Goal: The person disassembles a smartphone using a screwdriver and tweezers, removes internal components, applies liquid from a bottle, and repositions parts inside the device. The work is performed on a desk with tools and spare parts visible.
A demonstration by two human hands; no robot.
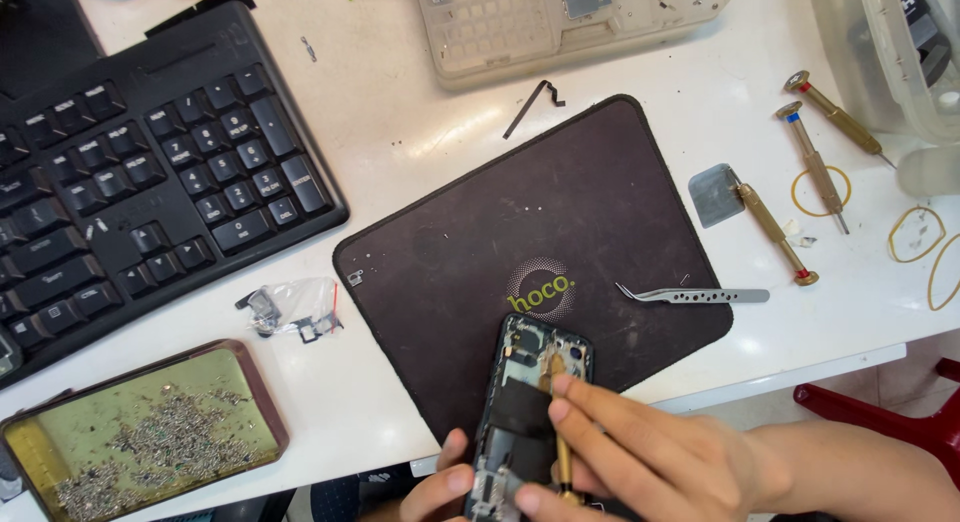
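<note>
An opened phone (pixel 525 382) with its back cover off lies at the near edge of a dark work mat (pixel 520 232). My right hand (pixel 640 457) holds a small brass screwdriver (pixel 560 432) upright, its tip set into the phone's upper part near the camera. My left hand (pixel 440 487) grips the phone's lower left side, with only the thumb and fingertips showing at the bottom edge.
Steel tweezers (pixel 695 295) lie on the mat's right side. Three more brass screwdrivers (pixel 815 167) and a grey pry tool (pixel 715 194) rest on the white table to the right. A black keyboard (pixel 140 182) sits left, a tray of screws (pixel 145 432) front left, a plastic bag with parts (pixel 295 307) between.
</note>
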